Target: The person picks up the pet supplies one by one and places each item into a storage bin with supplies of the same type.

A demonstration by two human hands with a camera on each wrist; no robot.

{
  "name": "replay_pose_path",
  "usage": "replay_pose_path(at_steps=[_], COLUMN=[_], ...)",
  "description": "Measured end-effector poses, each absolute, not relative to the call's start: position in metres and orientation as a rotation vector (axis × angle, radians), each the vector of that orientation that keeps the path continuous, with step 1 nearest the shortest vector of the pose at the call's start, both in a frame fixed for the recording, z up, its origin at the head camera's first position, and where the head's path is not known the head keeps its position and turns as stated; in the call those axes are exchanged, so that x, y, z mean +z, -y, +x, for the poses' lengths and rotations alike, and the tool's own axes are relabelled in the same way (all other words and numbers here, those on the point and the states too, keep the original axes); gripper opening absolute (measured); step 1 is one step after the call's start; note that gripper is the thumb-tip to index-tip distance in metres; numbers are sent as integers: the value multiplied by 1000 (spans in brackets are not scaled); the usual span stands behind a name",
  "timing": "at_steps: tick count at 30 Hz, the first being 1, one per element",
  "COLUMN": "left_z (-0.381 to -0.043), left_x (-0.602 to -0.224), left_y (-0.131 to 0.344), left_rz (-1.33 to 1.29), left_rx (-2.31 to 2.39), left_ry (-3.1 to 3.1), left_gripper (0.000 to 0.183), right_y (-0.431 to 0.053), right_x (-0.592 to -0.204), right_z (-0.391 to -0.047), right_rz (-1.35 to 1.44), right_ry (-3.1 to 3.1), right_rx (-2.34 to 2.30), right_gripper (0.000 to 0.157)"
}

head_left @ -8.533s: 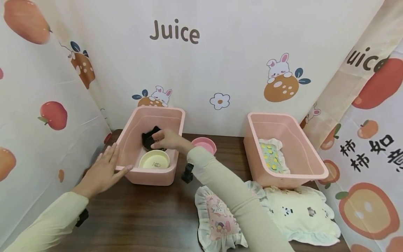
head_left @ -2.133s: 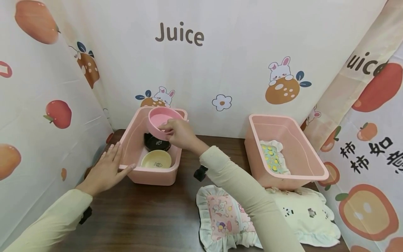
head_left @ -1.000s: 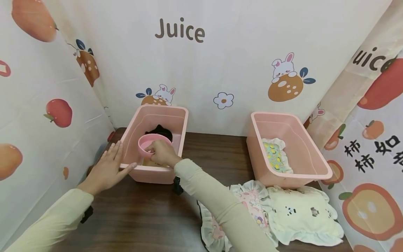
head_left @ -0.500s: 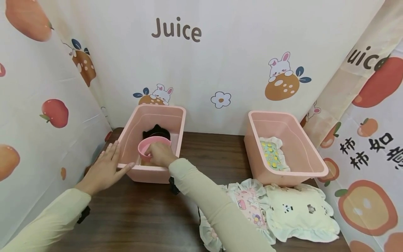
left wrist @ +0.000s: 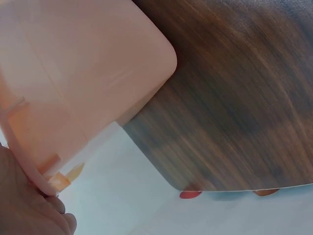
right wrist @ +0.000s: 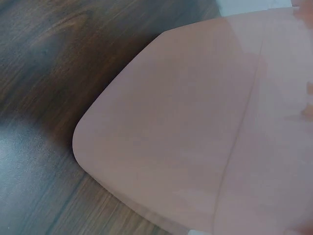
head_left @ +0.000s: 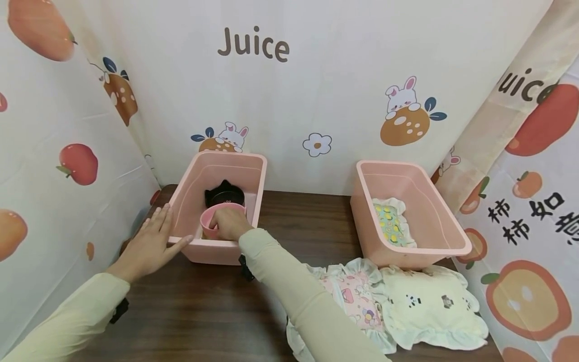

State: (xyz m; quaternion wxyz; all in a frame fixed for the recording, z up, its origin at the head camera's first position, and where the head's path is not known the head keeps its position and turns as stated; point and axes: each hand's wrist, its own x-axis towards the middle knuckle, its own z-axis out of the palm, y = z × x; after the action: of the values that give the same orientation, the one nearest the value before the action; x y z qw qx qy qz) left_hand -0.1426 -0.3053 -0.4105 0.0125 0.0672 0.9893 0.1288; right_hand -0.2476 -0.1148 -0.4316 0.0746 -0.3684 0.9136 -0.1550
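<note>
In the head view, a pink bowl (head_left: 206,220) sits low at the near end of the left pink bin (head_left: 212,253), over a pale yellow bowl that it mostly hides. My right hand (head_left: 230,223) reaches into the bin and grips the pink bowl's rim, thumb inside. Behind it stands a black cat-eared bowl (head_left: 220,195). My left hand (head_left: 149,245) rests with straight fingers on the bin's near left corner. The left wrist view catches part of that hand (left wrist: 32,208) at the rim. Only the bin's outer wall (right wrist: 161,122) fills the right wrist view.
A second pink bin (head_left: 409,256) on the right holds a green lemon-print cushion (head_left: 391,223). In front of it lie a pink ruffled cushion (head_left: 359,296) and a cream ruffled one (head_left: 431,306). The dark wooden table (head_left: 203,311) meets printed cloth at the back and sides.
Earlier the pink bowl stood on the table while my right hand was at the black bowl. It was then carried over the left bin and lowered at its near end. The left hand has stayed put.
</note>
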Motion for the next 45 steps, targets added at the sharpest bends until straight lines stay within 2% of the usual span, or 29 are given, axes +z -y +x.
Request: replay_pose_path(at_steps=[17, 28, 45], left_z=[-143, -143, -143], left_x=[-414, -416, -415], left_y=[306, 306, 305], left_rz=[203, 176, 178], left_rx=[421, 410, 423], left_ry=[-3082, -3079, -3083], left_gripper=[101, 101, 101], right_y=[117, 118, 119], right_x=[-438, -437, -439], right_z=[-249, -252, -253], right_rz=[-1073, -1143, -1101], right_ry=[-2648, -2521, -2480], right_rx=[-489, -438, -398], right_gripper=[9, 14, 18])
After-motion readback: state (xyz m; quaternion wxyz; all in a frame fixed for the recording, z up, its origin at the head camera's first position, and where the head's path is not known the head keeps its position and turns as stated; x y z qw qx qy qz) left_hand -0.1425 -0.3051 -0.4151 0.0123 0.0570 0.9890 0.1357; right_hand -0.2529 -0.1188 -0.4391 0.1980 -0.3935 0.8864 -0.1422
